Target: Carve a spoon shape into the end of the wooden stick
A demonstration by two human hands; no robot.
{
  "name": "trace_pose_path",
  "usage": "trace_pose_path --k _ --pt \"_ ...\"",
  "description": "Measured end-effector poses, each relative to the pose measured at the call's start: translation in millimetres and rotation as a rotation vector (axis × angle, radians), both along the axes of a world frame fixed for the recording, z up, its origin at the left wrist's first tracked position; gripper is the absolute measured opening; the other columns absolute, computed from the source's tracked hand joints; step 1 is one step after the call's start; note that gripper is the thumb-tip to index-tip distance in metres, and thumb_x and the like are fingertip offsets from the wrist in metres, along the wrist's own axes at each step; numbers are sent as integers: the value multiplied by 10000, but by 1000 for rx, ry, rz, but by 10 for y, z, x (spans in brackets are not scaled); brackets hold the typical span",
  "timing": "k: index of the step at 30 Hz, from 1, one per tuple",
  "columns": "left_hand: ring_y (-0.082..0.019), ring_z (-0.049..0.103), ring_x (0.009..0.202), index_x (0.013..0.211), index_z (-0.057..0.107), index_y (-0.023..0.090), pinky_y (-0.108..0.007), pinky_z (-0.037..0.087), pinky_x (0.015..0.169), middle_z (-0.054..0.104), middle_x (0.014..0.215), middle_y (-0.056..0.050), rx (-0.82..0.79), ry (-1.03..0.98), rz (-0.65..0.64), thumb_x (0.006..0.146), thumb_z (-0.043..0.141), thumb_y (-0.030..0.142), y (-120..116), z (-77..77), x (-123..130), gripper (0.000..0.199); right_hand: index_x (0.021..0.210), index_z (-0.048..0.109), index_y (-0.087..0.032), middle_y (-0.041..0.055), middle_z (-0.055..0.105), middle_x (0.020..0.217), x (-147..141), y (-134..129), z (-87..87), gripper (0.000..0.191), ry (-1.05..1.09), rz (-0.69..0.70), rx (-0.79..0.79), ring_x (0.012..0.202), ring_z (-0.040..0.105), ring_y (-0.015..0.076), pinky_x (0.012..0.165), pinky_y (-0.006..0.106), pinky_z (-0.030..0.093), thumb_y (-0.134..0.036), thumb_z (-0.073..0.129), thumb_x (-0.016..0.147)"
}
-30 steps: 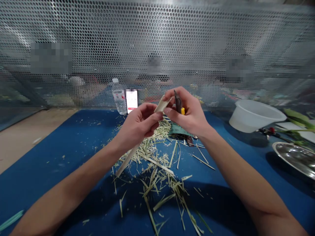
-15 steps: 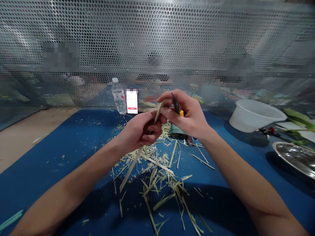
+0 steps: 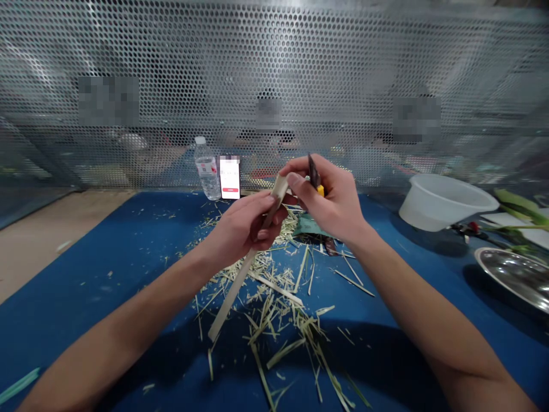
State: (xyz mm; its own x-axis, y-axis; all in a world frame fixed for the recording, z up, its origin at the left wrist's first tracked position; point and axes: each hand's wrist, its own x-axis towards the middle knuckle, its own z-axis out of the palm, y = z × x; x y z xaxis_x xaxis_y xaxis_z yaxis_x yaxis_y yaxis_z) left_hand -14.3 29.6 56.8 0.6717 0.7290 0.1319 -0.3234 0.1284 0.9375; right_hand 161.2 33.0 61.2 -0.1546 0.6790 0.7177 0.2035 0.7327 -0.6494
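Left hand: your left hand [image 3: 238, 229] is curled narrow around a pale split-stalk strip [image 3: 231, 303], holding it near its upper end.

Right hand: your right hand [image 3: 332, 203] is also closed narrow, gripping a dark-bladed knife [image 3: 315, 173] with a yellow handle, blade up, and pressing on the strip's top end.

Strip: it lies in your left hand, slanting from between your hands down toward 7 o'clock, above the bench.

Below your hands: shredded stalk scraps [image 3: 274, 320] lie heaped on the blue bench [image 3: 86, 297], with a teal scrap [image 3: 309, 227] under your right hand.

3 o'clock: a white plastic basin [image 3: 446, 203] and green leaves [image 3: 518, 207].

4 o'clock: a steel plate [image 3: 514, 274].

Far side: a water bottle [image 3: 207, 170] and a lit phone [image 3: 230, 177] at 11 o'clock, before a perforated metal screen [image 3: 274, 57].
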Motion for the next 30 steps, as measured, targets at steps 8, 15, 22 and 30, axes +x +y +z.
trace_pose_path --k 8,15,22,30 --pt "-45 273 461 851 603 157 -166 248 379 383 681 31 -39 7 91 950 468 346 3 16 16 252 1059 556 -253 -9 516 830 32 43 1 299 33 43 -9 626 459 99 501 246 427 -503 589 898" --pt "-62 338 475 928 619 150 -196 303 391 440 717 14 -33 12 181 940 445 327 -28 68 29 248 969 419 -268 -33 415 787 59 89 -27 231 31 -21 69 557 395 95 488 261 351 -497 447 965" --pt "-48 350 489 894 482 187 -193 279 440 471 754 26 93 10 240 938 455 262 -61 62 15 92 858 536 -209 -20 557 704 131 30 -24 232 -562 -325 446 587 449 100 543 279 314 -427 521 935" --pt "-67 344 538 1043 444 218 -216 308 498 393 668 71 370 156 242 943 558 276 -42 -49 -29 163 861 611 -198 -4 657 708 133 39 -36 242 -709 -414 549 574 516 111 526 280 310 -406 501 917"
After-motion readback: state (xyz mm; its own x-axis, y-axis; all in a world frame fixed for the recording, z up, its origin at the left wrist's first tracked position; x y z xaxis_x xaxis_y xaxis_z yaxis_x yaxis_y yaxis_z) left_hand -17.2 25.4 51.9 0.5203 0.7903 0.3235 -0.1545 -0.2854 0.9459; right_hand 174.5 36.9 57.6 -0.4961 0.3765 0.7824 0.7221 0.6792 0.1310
